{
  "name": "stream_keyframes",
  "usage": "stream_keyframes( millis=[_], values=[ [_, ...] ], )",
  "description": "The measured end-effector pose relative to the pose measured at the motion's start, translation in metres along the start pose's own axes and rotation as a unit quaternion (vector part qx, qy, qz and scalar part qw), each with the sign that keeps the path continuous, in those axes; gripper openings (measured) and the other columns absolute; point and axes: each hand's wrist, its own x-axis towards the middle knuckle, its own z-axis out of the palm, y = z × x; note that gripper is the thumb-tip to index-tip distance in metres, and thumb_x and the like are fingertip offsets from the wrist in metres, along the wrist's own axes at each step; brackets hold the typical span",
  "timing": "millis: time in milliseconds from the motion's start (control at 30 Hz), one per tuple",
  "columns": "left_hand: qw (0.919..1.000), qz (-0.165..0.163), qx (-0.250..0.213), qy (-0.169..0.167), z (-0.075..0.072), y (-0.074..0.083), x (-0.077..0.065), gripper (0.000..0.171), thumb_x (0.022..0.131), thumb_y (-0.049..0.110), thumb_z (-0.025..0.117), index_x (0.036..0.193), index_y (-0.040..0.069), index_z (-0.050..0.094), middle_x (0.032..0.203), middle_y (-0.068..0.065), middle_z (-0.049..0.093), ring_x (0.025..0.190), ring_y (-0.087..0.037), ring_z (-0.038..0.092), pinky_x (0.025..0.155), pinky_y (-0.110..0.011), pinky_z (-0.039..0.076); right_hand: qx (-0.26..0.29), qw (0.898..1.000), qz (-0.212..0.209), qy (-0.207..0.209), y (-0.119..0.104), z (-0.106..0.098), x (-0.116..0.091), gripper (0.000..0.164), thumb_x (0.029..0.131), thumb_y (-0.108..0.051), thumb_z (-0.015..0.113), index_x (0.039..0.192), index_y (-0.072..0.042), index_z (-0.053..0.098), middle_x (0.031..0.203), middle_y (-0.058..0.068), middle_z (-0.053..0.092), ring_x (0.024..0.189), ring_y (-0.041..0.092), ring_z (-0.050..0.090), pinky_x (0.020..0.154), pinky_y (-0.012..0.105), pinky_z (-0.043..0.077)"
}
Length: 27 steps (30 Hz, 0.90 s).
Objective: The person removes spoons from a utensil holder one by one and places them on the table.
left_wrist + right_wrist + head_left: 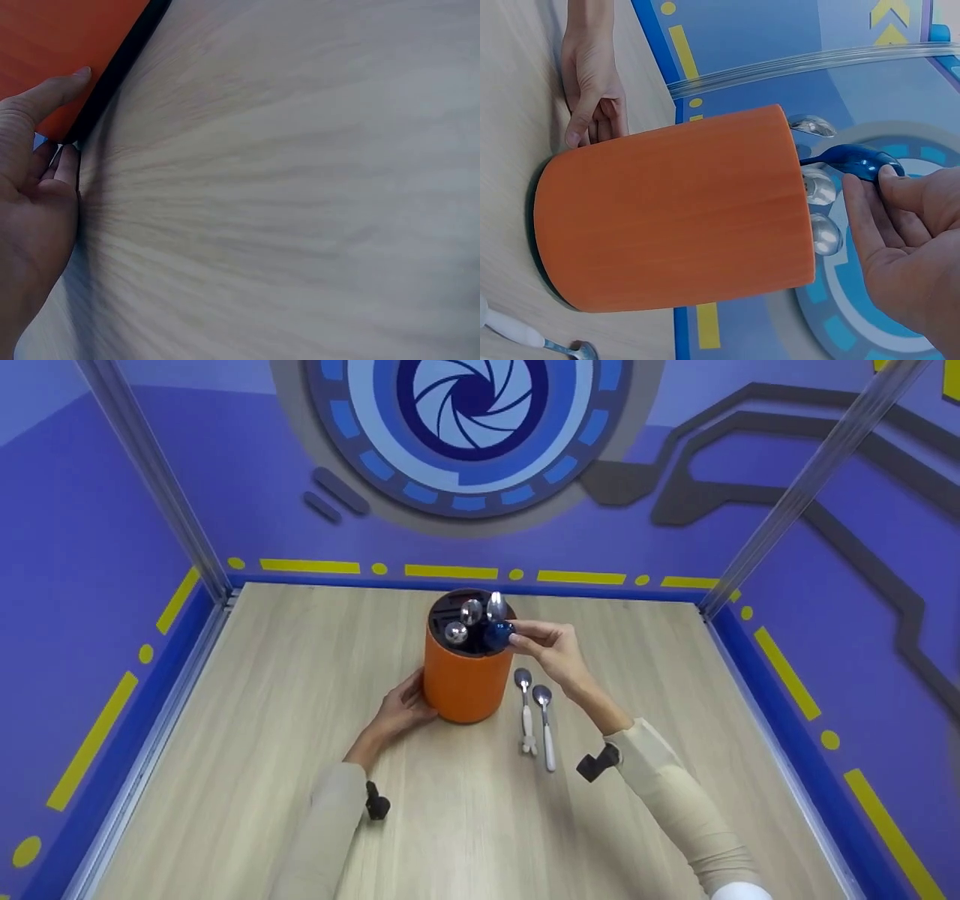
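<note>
An orange cylindrical utensil holder (466,686) with a black top stands upright on the table. My left hand (399,709) holds its lower left side, thumb in front and fingers reaching round behind, as the left wrist view also shows. With thumb and fingers, my right hand (551,652) pinches the bowl of a blue spoon (859,160) at the holder's right rim. The spoon's stem runs down into the holder, where the rest of it is hidden. Three silver spoons, including one at the front left (456,632), stick up bowl-first from the top.
Right of the holder, two spoons with white handles lie side by side on the wooden table (300,660): one with a figure-shaped handle end (527,724), one with a plain handle (548,739). Blue-purple printed walls (247,457) enclose the table at the back and sides.
</note>
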Motion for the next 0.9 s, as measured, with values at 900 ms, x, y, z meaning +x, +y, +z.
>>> stream_keyframes(
  millis=[900],
  values=[
    [0.9996,0.001,-0.029,-0.006,-0.001,-0.001,-0.003,0.088,0.090,0.000,0.075,0.163,0.011,0.027,0.169,-0.013,0.026,0.157,-0.030,0.025,0.130,-0.044,0.025,0.024,0.994,-0.095,0.036,-0.030,-0.001,-0.010,0.025,0.093,0.011,0.064,0.117,0.021,0.066,0.109,0.016,0.078,0.090,0.014,0.078,0.085,0.032,0.064]
  ],
)
